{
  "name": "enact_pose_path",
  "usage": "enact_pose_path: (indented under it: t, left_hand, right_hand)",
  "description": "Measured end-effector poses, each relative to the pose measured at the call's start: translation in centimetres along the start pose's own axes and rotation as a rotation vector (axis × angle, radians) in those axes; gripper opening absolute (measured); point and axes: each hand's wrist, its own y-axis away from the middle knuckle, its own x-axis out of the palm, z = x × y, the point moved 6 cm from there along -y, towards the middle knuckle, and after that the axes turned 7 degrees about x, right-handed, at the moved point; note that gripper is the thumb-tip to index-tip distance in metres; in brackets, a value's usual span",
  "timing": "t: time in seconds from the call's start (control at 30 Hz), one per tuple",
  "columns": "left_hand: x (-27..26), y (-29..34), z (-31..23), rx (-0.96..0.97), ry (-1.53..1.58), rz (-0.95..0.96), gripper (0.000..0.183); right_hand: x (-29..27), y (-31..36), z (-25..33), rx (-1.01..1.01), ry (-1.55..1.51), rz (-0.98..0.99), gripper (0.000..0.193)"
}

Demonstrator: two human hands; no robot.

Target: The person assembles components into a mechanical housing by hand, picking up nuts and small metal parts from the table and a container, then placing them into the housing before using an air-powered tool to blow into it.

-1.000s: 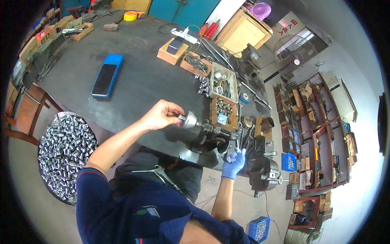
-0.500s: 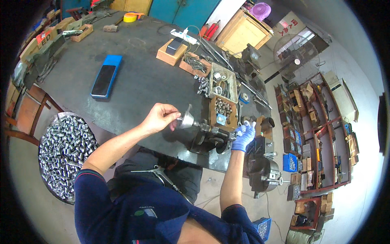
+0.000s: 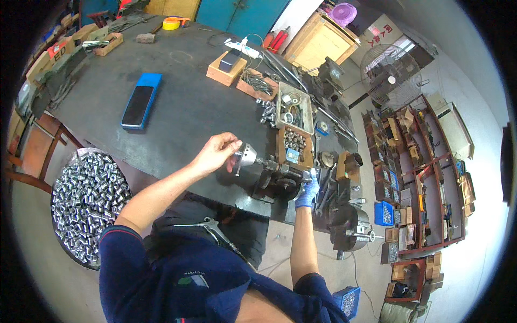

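My bare left hand (image 3: 219, 154) is closed in a pinch at the front of a cone-shaped metal chuck (image 3: 247, 155); whatever sits between its fingertips is too small to make out. A thin lever sticks down from the chuck. The chuck is on the left end of a dark metal spindle fixture (image 3: 277, 184) at the bench's near edge. Around the right end of that fixture curls my right hand (image 3: 308, 189), in a blue glove, its fingers partly hidden. Just behind the fixture, a wooden box (image 3: 280, 148) holds small metal fittings and a light-blue piece.
A round container of shiny metal fittings (image 3: 91, 207) stands at the left. On the bench (image 3: 183, 107) lie a blue-cased device (image 3: 141, 101), a parts tray (image 3: 311, 116) and loose fittings (image 3: 267, 110). A round machine head (image 3: 349, 229) is at the right; an air gun (image 3: 215, 231) lies near my lap.
The chuck has turned, its lever swinging from pointing up to pointing down. My right hand has moved slightly left and down along the fixture's end. My left hand stays at the chuck.
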Motion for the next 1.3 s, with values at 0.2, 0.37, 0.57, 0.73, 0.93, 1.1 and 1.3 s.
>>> enact_pose_path:
  t: [0.2, 0.37, 0.57, 0.73, 0.93, 1.1, 1.3]
  left_hand:
    - [0.1, 0.2, 0.4, 0.063, -0.164, -0.197, 0.012]
    - [0.0, 0.4, 0.5, 0.039, -0.214, -0.179, 0.011]
    - [0.1, 0.7, 0.2, 0.301, -0.328, -0.215, 0.011]
    - [1.1, 0.8, -0.5, 0.383, -0.291, -0.248, 0.009]
    - [1.1, 1.0, -0.2, 0.445, -0.365, -0.264, 0.009]
    - [1.2, 0.7, 0.1, 0.432, -0.364, -0.276, 0.008]
    - [1.3, 1.2, 0.2, 0.434, -0.377, -0.345, 0.008]
  right_hand:
    - [2.7, 0.7, 1.7, -0.060, 0.020, 0.093, 0.024]
    - [6.0, 0.9, 6.8, -0.146, 0.011, 0.138, 0.029]
    - [4.9, 0.9, 5.9, -0.155, 0.035, 0.022, 0.031]
    - [-0.3, 2.8, 0.4, -0.133, -0.040, -0.037, 0.026]
    - [0.2, 12.2, 4.1, -0.178, -0.079, 0.076, 0.034]
    - [3.1, 12.8, 8.2, -0.207, -0.175, 0.223, 0.035]
    - [3.7, 11.7, 8.8, -0.229, -0.155, 0.255, 0.034]
